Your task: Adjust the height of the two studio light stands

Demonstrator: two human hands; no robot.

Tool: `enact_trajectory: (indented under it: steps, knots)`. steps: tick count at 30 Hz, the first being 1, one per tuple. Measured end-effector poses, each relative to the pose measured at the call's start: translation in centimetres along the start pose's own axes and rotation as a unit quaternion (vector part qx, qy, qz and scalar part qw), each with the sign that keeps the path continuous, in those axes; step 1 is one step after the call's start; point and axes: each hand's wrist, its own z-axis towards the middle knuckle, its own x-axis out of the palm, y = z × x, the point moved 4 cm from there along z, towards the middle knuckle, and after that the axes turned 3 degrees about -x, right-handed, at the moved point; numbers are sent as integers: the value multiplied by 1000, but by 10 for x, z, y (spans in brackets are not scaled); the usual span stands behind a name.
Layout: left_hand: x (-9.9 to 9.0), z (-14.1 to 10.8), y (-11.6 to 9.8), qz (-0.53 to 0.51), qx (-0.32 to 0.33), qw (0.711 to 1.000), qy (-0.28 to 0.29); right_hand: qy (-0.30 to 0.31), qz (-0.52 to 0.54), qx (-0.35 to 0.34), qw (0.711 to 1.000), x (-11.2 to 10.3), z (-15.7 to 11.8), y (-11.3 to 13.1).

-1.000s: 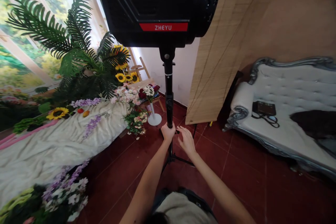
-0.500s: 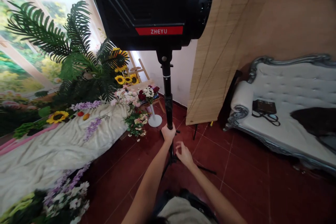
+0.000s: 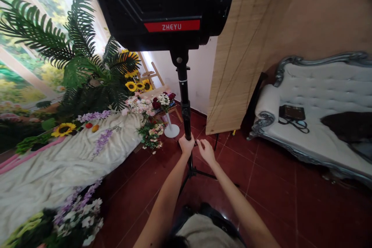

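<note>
A black studio light point(image 3: 171, 4) with a red ZHEYU label looms at the top, mounted on a black light stand point(image 3: 185, 95). My left hand point(image 3: 186, 145) is wrapped round the stand's pole, low down at the collar. Just to its right, my right hand point(image 3: 207, 151) has its thumb and forefinger drawn together at the small side knob point(image 3: 195, 143) of that collar. Fingers and knob overlap, so little of the knob shows. Below both hands, the stand's legs point(image 3: 200, 172) spread over the floor.
Left is a bed-like surface with a cream cloth point(image 3: 116, 151), flowers and palm leaves point(image 3: 84, 46). Behind the pole stand a white pedestal point(image 3: 171, 130) and wooden easel point(image 3: 157, 73). A bamboo blind point(image 3: 229, 85) hangs near a white tufted sofa point(image 3: 314, 89) with a bag point(image 3: 292, 112).
My right hand has moved up from beside the lower pole to the collar knob, and its fingers have closed there. My left hand keeps its grip. The view has shifted slightly.
</note>
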Motion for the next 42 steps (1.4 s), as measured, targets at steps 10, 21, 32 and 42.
enact_trajectory:
  steps: [10, 21, 32, 42]
  knots:
    - [-3, 0, -4, 17, -4, 1000, -9, 242, 405, 333, 816, 23, 6, -16]
    - [-4, -1, -7, -2, 1, 1000, -3, 130, 225, 206, 943, 14, 0, -14]
    - [-1, -3, -2, -17, -1, 1000, -7, 82, -81, -41, 993, -10, -4, 14]
    - [-3, -3, -5, 2, -16, 1000, 8, 99, -58, -4, 993, -4, -4, 4]
